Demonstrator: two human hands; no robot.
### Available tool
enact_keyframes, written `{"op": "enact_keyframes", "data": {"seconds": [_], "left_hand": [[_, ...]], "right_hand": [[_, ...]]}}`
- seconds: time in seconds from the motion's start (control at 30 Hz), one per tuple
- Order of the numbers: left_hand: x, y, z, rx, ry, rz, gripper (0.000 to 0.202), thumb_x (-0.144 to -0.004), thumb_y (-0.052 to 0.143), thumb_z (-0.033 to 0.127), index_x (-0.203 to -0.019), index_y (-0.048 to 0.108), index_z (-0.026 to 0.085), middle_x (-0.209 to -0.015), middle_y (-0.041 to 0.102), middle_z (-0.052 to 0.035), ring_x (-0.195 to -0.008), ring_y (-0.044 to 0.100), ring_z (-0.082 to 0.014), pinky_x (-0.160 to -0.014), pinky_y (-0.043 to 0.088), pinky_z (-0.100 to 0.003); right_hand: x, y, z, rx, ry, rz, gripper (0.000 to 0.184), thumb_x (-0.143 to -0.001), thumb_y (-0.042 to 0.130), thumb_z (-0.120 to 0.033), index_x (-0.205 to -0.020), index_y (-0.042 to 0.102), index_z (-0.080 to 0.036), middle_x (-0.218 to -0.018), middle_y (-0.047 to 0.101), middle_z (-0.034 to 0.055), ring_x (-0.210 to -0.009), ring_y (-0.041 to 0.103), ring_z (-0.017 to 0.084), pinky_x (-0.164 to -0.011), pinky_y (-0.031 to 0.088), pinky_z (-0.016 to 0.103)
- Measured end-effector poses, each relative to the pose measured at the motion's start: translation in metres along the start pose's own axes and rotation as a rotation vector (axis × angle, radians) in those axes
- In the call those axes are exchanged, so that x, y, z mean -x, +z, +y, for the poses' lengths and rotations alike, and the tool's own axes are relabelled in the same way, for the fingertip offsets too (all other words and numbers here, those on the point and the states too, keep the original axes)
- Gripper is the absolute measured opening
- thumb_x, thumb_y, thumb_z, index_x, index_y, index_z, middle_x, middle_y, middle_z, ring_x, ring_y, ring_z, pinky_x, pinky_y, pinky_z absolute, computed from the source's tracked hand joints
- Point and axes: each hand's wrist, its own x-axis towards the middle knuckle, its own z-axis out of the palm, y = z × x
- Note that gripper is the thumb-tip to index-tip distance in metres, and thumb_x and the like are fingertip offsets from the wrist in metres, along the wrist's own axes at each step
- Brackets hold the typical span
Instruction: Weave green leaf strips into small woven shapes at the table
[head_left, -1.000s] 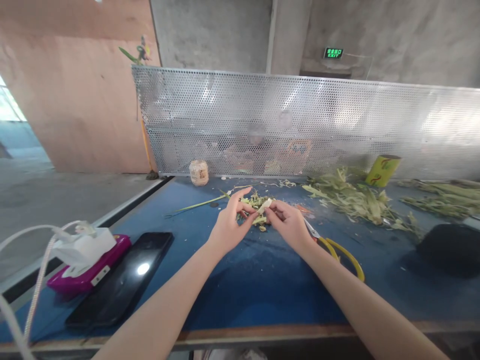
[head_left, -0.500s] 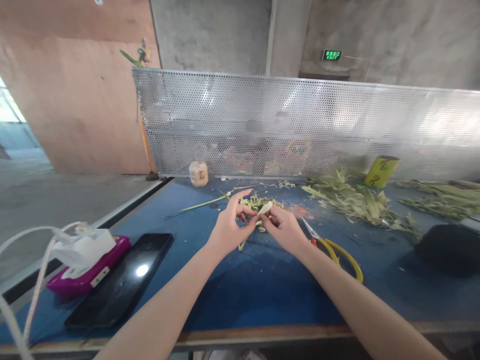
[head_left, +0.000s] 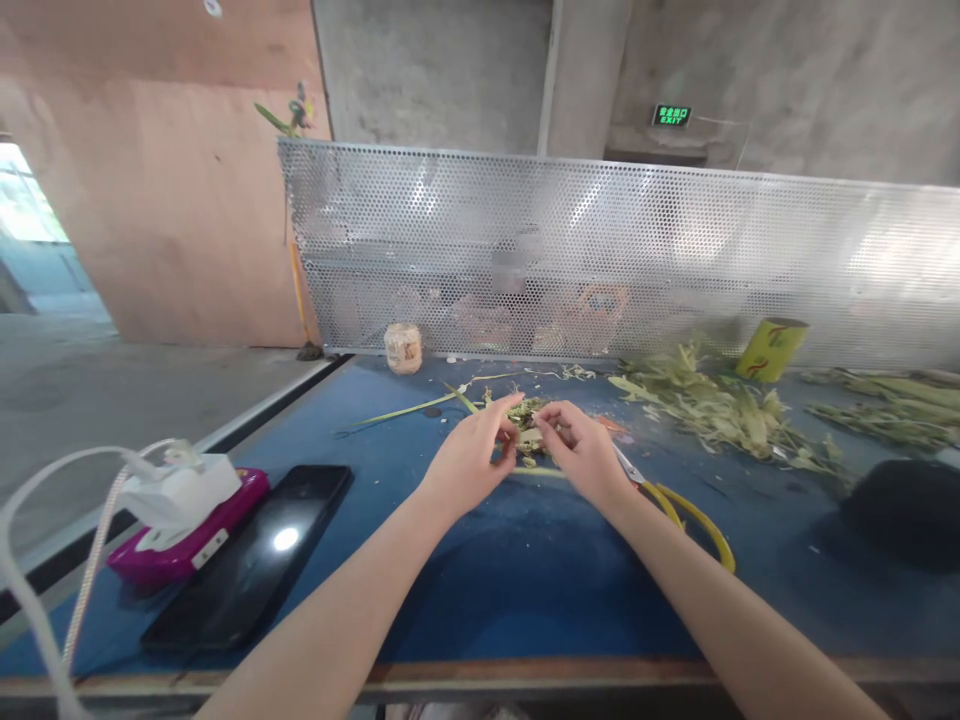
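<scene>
My left hand is over the left side of a small pile of dried plant scraps, its fingers curved and its thumb apart from them. Nothing shows between those fingers. On the pile's right side, my right hand has thumb and forefinger pinched together; anything between them is too small to make out. A pale piece of leaf lies on the scraps between the hands. Scissors with yellow handles rest on the blue table beside my right wrist, partly hidden by it.
A heap of pale green husks lies at the right, near a yellow-green tube. A dark rounded object sits at the far right. On the left are a phone and a purple power strip. A jar stands by the perforated screen.
The pale leaf piece held between both hands is out of the fingers, and a similar piece lies on the scraps. My hands have moved slightly apart. The view has shifted a little.
</scene>
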Motion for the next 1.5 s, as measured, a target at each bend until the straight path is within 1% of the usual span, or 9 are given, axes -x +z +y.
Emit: {"op": "enact_keyframes", "data": {"seconds": [0.13, 0.23, 0.3, 0.43, 0.63, 0.73, 0.83, 1.07, 1.5], "left_hand": [[-0.003, -0.007, -0.005, -0.112, -0.035, 0.060, 0.050, -0.077, 0.044, 0.018, -0.125, 0.030, 0.020, -0.094, 0.062, -0.0046, -0.086, 0.056, -0.0169, -0.084, 0.041, -0.036], [-0.008, -0.019, -0.017, -0.286, -0.243, 0.113, 0.045, -0.080, 0.040, 0.021, -0.124, 0.029, 0.017, -0.104, 0.059, -0.0078, -0.087, 0.057, -0.0144, -0.083, 0.041, -0.030], [-0.011, -0.028, -0.032, -0.463, -0.471, 0.075, 0.046, -0.079, 0.040, 0.018, -0.123, 0.029, 0.016, -0.104, 0.059, -0.0106, -0.093, 0.056, -0.0185, -0.082, 0.042, -0.033], [-0.010, -0.040, -0.066, -0.629, -0.634, -0.074, 0.041, -0.069, 0.049, 0.013, -0.109, 0.045, 0.010, -0.098, 0.060, -0.0214, -0.094, 0.055, -0.0353, -0.075, 0.040, -0.049], [-0.001, -0.049, -0.102, -0.754, -0.703, -0.247, 0.045, -0.074, 0.045, 0.008, -0.118, 0.040, 0.009, -0.097, 0.060, -0.0216, -0.093, 0.057, -0.0301, -0.079, 0.039, -0.047], [-0.001, -0.053, -0.110, -0.770, -0.703, -0.288, 0.034, -0.082, 0.046, 0.026, -0.114, 0.045, 0.012, -0.098, 0.059, -0.0111, -0.088, 0.057, -0.0209, -0.079, 0.042, -0.042], [-0.004, -0.059, -0.112, -0.782, -0.656, -0.277, 0.028, -0.079, 0.049, 0.018, -0.107, 0.050, 0.013, -0.084, 0.062, -0.0077, -0.080, 0.059, -0.0203, -0.077, 0.042, -0.041], [-0.027, -0.092, -0.093, -0.966, -0.491, -0.161, 0.036, -0.074, 0.032, 0.003, -0.106, 0.047, 0.009, -0.088, 0.062, -0.0231, -0.092, 0.056, -0.0331, -0.076, 0.038, -0.044], [-0.089, -0.120, -0.062, -1.165, -0.383, -0.021, 0.039, -0.076, 0.036, 0.010, -0.115, 0.039, 0.008, -0.090, 0.060, -0.0226, -0.089, 0.057, -0.0337, -0.071, 0.043, -0.043]], "right_hand": [[-0.002, -0.003, 0.002, 0.137, -0.030, -0.039, 0.006, -0.076, 0.044, -0.023, -0.077, 0.048, -0.020, -0.057, 0.048, -0.0034, -0.041, 0.038, 0.007, -0.045, 0.031, 0.020], [-0.001, -0.005, -0.001, 0.263, -0.050, -0.159, 0.008, -0.074, 0.044, -0.018, -0.075, 0.051, -0.020, -0.060, 0.054, -0.0026, -0.046, 0.043, 0.008, -0.048, 0.031, 0.020], [-0.001, -0.007, -0.003, 0.362, -0.065, -0.237, 0.010, -0.075, 0.044, -0.018, -0.074, 0.053, -0.021, -0.062, 0.057, -0.0017, -0.050, 0.046, 0.010, -0.049, 0.030, 0.020], [-0.001, -0.008, -0.006, 0.451, -0.063, -0.358, 0.014, -0.078, 0.047, -0.031, -0.079, 0.056, -0.021, -0.068, 0.061, 0.0003, -0.057, 0.051, 0.012, -0.051, 0.030, 0.021], [0.002, -0.006, -0.006, 0.418, -0.328, -0.620, 0.032, -0.069, 0.057, -0.050, -0.076, 0.056, -0.019, -0.073, 0.059, 0.0009, -0.064, 0.051, 0.013, -0.055, 0.032, 0.022], [0.002, -0.006, -0.003, 0.470, -0.349, -0.669, 0.013, -0.071, 0.056, -0.031, -0.068, 0.055, -0.018, -0.067, 0.058, 0.0001, -0.061, 0.050, 0.011, -0.053, 0.031, 0.021], [0.001, -0.008, 0.002, 0.520, -0.333, -0.686, 0.009, -0.069, 0.053, -0.021, -0.061, 0.054, -0.018, -0.063, 0.059, -0.0004, -0.058, 0.050, 0.011, -0.052, 0.030, 0.021], [0.000, -0.009, 0.010, 0.583, -0.318, -0.573, 0.020, -0.075, 0.046, -0.027, -0.058, 0.053, -0.019, -0.061, 0.061, 0.0005, -0.055, 0.051, 0.013, -0.049, 0.027, 0.022], [-0.005, -0.012, 0.012, 0.629, -0.221, -0.569, 0.027, -0.083, 0.038, -0.029, -0.069, 0.057, -0.018, -0.070, 0.062, 0.0025, -0.063, 0.054, 0.013, -0.051, 0.027, 0.021]]}}
